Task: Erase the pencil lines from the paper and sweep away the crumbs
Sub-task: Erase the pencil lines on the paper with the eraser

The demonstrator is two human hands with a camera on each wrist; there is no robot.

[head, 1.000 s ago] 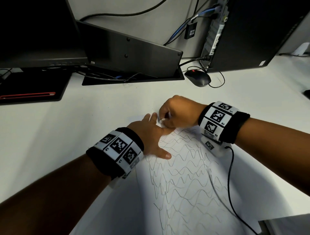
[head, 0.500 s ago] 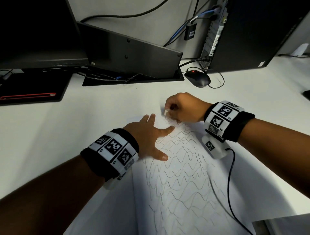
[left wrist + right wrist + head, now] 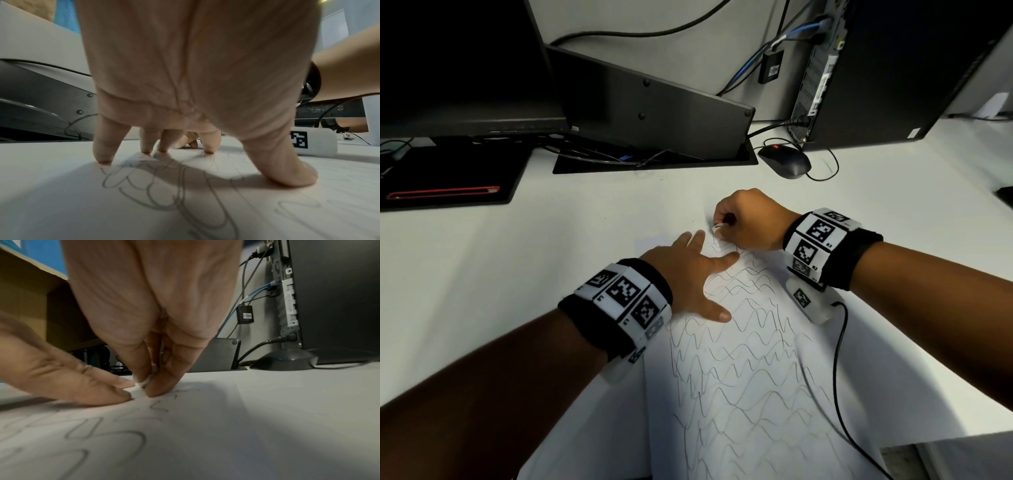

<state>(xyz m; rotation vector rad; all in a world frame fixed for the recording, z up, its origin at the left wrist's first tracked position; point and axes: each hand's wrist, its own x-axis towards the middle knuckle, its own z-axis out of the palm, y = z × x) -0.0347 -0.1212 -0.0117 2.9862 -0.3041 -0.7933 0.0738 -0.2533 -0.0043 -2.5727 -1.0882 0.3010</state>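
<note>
A white sheet of paper (image 3: 750, 383) covered with wavy pencil lines (image 3: 736, 363) lies on the white desk in front of me. My left hand (image 3: 688, 274) is spread flat on the sheet's upper left part, fingertips (image 3: 102, 160) and thumb pressing it down. My right hand (image 3: 743, 219) is curled at the paper's far edge and pinches a small white eraser (image 3: 716, 228) between thumb and fingers. In the right wrist view the eraser (image 3: 144, 383) touches the paper (image 3: 205, 434) just beside the left hand's fingertips (image 3: 121, 395). Crumbs are too small to tell.
A black mouse (image 3: 786, 161) with its cable lies beyond the paper. A computer tower (image 3: 893, 68) stands at the back right, a monitor (image 3: 455, 61) and a dark slanted panel (image 3: 647, 106) at the back left. A black cable (image 3: 839, 377) runs from my right wrist across the paper.
My right hand has moved the eraser away from me, from beside the left fingers up to the paper's far edge. The left hand has stayed pressed on the sheet.
</note>
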